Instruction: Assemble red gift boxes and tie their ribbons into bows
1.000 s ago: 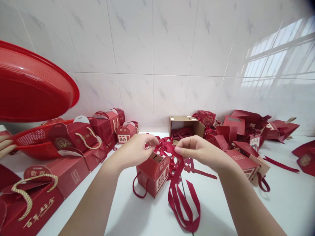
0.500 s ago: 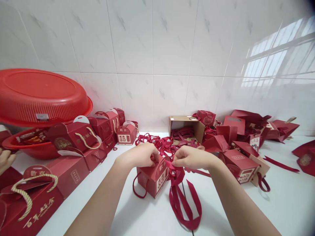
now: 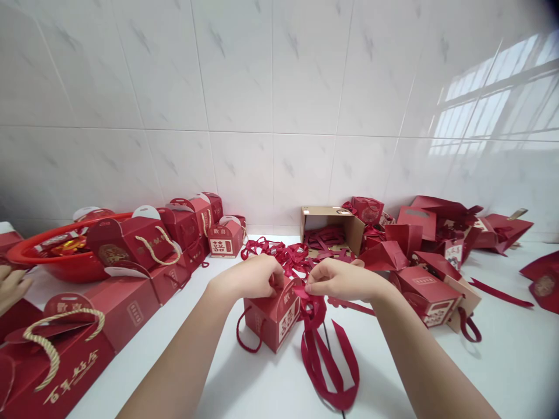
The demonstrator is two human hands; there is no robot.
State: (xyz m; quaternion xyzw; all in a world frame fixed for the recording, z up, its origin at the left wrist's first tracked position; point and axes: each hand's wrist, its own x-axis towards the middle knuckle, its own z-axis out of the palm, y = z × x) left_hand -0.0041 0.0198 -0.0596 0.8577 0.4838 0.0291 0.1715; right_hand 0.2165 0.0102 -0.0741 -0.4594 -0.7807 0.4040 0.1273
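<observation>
A small red gift box (image 3: 271,319) with a cord handle on its left side stands on the white table in front of me. My left hand (image 3: 257,277) is closed at the top of this box, its fingertips partly hidden behind the lid flap. Just right of the box, my right hand (image 3: 338,279) pinches a dark red ribbon (image 3: 311,302) near the lid's corner. Long loops of the ribbon hang down and lie on the table between my forearms.
Red boxes (image 3: 126,291) with rope handles line the left, beside a red basin (image 3: 74,265) of packets. Another person's hand (image 3: 12,286) shows at the left edge. Behind are tangled ribbons and an open carton (image 3: 356,233); unfolded boxes (image 3: 430,288) lie right.
The large red lid-like basin that covered the basin on the left is gone, uncovering the packets. My hands have hardly moved.
</observation>
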